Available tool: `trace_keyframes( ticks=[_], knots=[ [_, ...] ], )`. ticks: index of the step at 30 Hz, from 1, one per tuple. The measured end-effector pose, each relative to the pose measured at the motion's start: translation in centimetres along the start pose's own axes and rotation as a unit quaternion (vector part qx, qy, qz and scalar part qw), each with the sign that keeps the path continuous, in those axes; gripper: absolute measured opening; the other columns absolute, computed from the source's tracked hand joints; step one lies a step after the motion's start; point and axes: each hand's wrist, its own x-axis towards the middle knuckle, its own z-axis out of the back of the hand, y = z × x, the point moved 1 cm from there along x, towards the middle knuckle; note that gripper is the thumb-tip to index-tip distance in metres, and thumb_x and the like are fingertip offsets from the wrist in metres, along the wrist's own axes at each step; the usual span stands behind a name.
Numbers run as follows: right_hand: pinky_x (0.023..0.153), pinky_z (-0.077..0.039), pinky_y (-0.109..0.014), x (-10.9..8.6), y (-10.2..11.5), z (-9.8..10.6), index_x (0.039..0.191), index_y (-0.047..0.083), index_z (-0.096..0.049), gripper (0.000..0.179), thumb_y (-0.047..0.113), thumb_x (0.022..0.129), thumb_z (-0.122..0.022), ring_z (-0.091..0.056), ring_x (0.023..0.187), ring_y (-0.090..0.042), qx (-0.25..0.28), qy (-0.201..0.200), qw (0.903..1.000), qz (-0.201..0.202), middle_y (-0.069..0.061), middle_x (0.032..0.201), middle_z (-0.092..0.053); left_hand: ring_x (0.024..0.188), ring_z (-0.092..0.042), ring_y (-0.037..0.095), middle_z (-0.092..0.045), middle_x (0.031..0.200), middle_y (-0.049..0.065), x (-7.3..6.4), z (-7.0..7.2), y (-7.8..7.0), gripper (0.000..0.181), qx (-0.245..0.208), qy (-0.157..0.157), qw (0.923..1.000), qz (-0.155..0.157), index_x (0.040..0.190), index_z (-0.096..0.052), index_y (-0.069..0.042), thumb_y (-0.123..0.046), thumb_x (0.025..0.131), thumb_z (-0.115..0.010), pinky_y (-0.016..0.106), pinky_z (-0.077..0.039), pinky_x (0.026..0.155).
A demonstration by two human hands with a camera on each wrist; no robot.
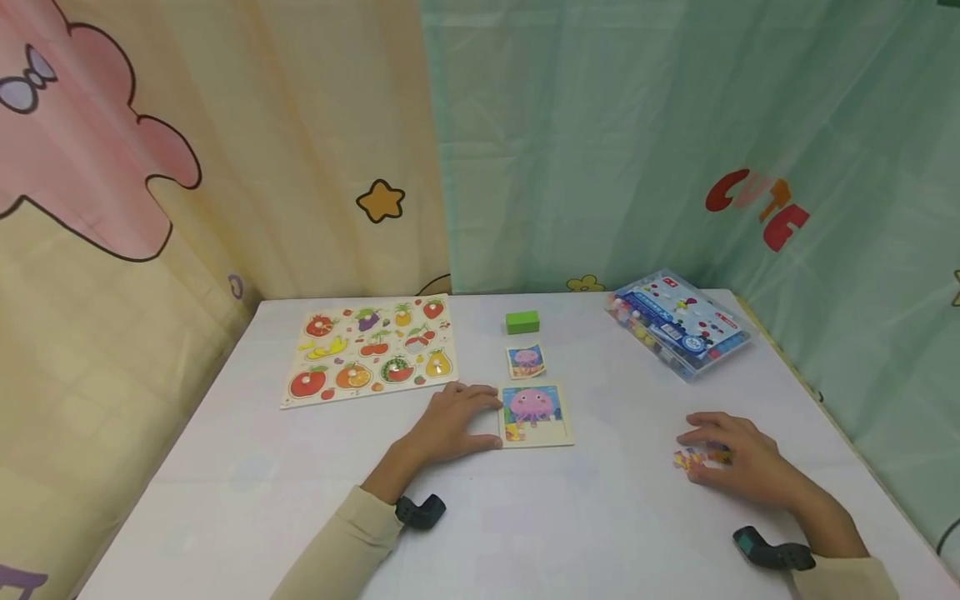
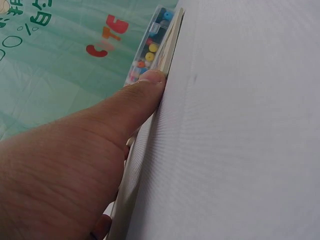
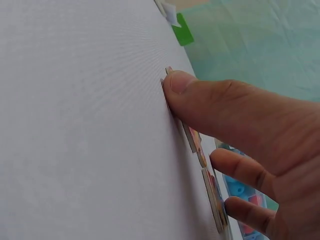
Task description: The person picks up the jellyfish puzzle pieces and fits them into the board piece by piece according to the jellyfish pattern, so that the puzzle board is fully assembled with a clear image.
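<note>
A small square puzzle board [image 1: 557,432] lies on the table, with a pink jellyfish picture filling its upper part and an orange piece at its lower left. My left hand [image 1: 452,423] rests at the board's left side, thumb and fingertips touching its edge; the left wrist view has the thumb [image 2: 142,92] against that edge. On the right, my right hand [image 1: 750,462] hovers low over several colourful puzzle pieces [image 1: 688,457], thumb and fingers spread around them. Seen from the right wrist, the thumb [image 3: 200,95] reaches the pieces [image 3: 214,200], which lie flat on the table.
Behind the board lie a small jellyfish picture card [image 1: 526,361] and a green block [image 1: 522,322]. A fruit peg puzzle [image 1: 378,396] is at the back left. At the back right lies a clear plastic case [image 1: 678,321] of coloured beads. Curtains border the table [image 1: 300,500].
</note>
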Motion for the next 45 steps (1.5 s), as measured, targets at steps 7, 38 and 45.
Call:
trace_keyframes(
  ticks=[7,38,45],
  knots=[
    [0.076,-0.030,-0.054,-0.3,-0.4,-0.7,0.099,0.033,-0.076,0.036,0.019,0.070,-0.092,-0.047,0.110,-0.033,0.008,-0.033,0.9993,0.015,-0.005,0.125,-0.060,0.127,-0.043,0.021,-0.051,0.148,-0.007,0.0,0.0,0.0,0.060,-0.002,0.005,1.0000,0.003,0.138,-0.062,-0.025,-0.057,0.088,-0.072,0.046,-0.038,0.097],
    [0.088,-0.044,-0.024,6.1,2.6,-1.6,0.095,0.019,-0.069,0.033,0.006,0.073,-0.090,-0.058,0.099,-0.015,0.031,-0.020,0.9924,0.117,0.008,0.104,-0.063,0.128,-0.042,0.020,-0.050,0.150,-0.007,0.0,-0.3,0.2,0.060,-0.001,0.006,1.0000,0.000,0.139,-0.061,-0.026,-0.059,0.089,-0.070,0.046,-0.038,0.097],
    [0.089,-0.049,-0.044,11.8,7.9,-4.5,0.095,0.023,-0.068,0.018,0.025,0.085,-0.084,-0.057,0.102,-0.016,0.043,0.094,0.9908,0.087,0.012,0.104,-0.062,0.128,-0.041,0.020,-0.049,0.150,-0.008,0.1,0.0,0.1,0.059,-0.002,0.007,1.0000,0.003,0.139,-0.061,-0.026,-0.057,0.089,-0.071,0.046,-0.037,0.098]
  ],
)
